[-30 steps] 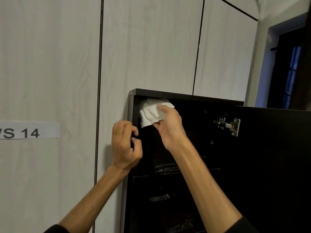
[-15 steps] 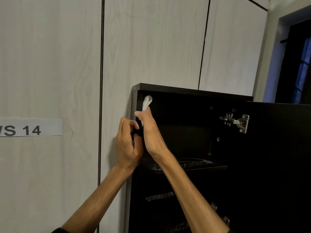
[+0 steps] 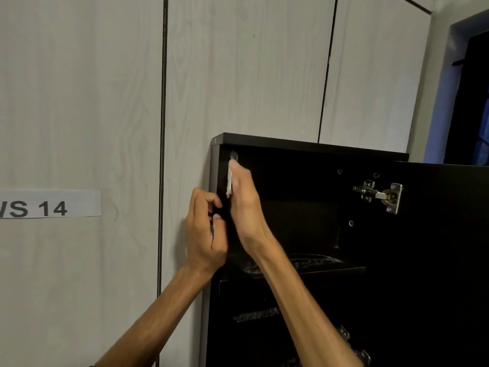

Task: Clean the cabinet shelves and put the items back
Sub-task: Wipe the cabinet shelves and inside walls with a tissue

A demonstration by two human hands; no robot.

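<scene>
A: Where does the black cabinet (image 3: pixel 304 147) sit?

B: Lower right of the frame, its top edge about mid-height. The door (image 3: pixel 436 260) swings open toward the right edge, a metal hinge (image 3: pixel 378 195) bolted near its upper inner corner.

A: Right hand?

B: The right hand (image 3: pixel 244 205) is up in the top compartment, centre of frame, flat and edge-on, pressing a white cloth (image 3: pixel 229 181) against the cabinet's left inner wall. Only a thin strip of cloth shows past the fingers (the rest is hidden behind the palm).

A: Left hand?

B: The left hand (image 3: pixel 205 231) is just left of it, curled around the front edge of the cabinet's left side panel, fingers closed on the panel edge. The two hands are just beside each other, with the panel edge between them.

A: Shelves?

B: One shelf (image 3: pixel 317 267) below the hands, glossy with streaky reflections. Lower compartments are too dark to read; I cannot tell what is in them.

A: Surroundings?

B: Pale wood-grain wall panels (image 3: pixel 251 75) fill the upper frame. A paper label (image 3: pixel 50 203) reading "S 14" sits at the left edge. A dark doorway (image 3: pixel 476 102) shows at upper right.
</scene>
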